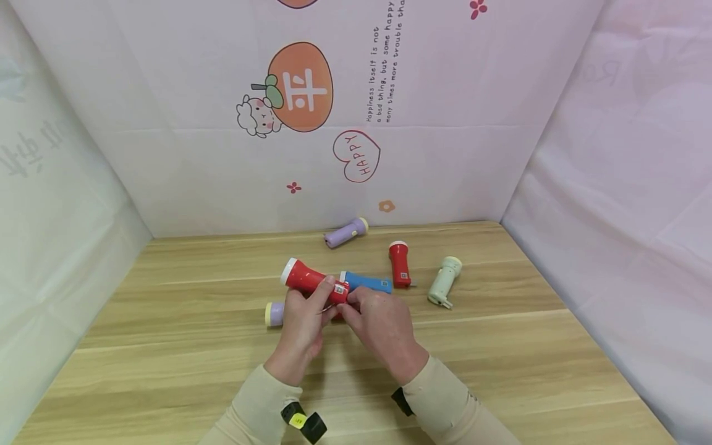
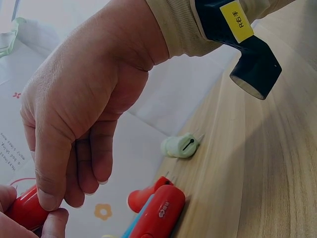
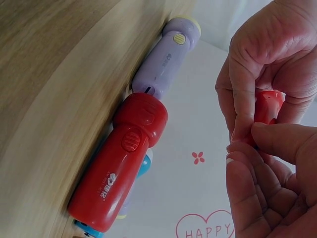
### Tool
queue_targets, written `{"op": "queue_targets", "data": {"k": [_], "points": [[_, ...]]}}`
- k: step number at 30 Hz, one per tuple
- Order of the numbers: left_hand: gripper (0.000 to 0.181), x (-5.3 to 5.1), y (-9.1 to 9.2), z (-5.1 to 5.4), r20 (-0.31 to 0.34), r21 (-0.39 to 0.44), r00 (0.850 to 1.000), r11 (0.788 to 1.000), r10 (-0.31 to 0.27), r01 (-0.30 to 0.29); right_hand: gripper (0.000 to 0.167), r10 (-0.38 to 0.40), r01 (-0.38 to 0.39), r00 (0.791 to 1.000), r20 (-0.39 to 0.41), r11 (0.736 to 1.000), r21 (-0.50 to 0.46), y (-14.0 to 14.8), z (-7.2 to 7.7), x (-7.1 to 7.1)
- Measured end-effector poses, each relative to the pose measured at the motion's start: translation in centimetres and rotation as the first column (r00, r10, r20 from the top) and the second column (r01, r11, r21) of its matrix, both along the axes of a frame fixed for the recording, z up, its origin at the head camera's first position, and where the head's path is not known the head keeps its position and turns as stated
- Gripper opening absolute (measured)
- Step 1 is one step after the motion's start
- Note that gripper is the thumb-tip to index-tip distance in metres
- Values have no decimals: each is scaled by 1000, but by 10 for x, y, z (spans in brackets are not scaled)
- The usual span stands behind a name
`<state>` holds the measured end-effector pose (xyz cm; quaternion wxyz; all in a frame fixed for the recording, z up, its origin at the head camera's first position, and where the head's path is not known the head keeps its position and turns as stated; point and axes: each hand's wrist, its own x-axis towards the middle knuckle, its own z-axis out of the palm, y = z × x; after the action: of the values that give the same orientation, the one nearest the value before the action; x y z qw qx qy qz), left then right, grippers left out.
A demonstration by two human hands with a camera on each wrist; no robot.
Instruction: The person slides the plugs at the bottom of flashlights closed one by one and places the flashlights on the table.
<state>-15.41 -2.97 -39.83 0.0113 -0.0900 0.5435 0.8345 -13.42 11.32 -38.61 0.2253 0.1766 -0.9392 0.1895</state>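
A red flashlight (image 1: 306,278) with a white head ring is held above the table, its head toward the upper left. My left hand (image 1: 302,324) grips its body, the thumb lying along the top. At the tail end, the thumb and forefinger of my right hand (image 1: 385,321) pinch it; the fingertips hide the exact spot. The right wrist view shows both hands meeting around the red tail (image 3: 269,105). Under them on the table lie a second red flashlight (image 3: 111,173), a blue flashlight (image 1: 367,282) and a purple one (image 1: 275,314), partly covered.
Farther back lies another purple flashlight (image 1: 346,233). To the right are a red flashlight (image 1: 399,264) and a pale green one (image 1: 445,281), each with something thin sticking out at its tail. A printed cloth wall (image 1: 445,173) stands behind the wooden table (image 1: 528,371).
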Motion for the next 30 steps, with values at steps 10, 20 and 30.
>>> {"op": "queue_targets", "data": {"k": [10, 20, 30], "points": [[57, 1, 0, -1, -23, 28, 1000, 1000, 8, -8, 26, 3, -3, 1000, -3, 1000, 8, 0, -1, 1], [58, 2, -1, -1, -7, 17, 1000, 1000, 1, -1, 26, 1, -1, 1000, -1, 1000, 10, -1, -2, 1], [61, 1, -2, -2, 0, 2, 1000, 1000, -1, 1, 27, 4, -4, 1000, -2, 1000, 6, -1, -2, 0]]}}
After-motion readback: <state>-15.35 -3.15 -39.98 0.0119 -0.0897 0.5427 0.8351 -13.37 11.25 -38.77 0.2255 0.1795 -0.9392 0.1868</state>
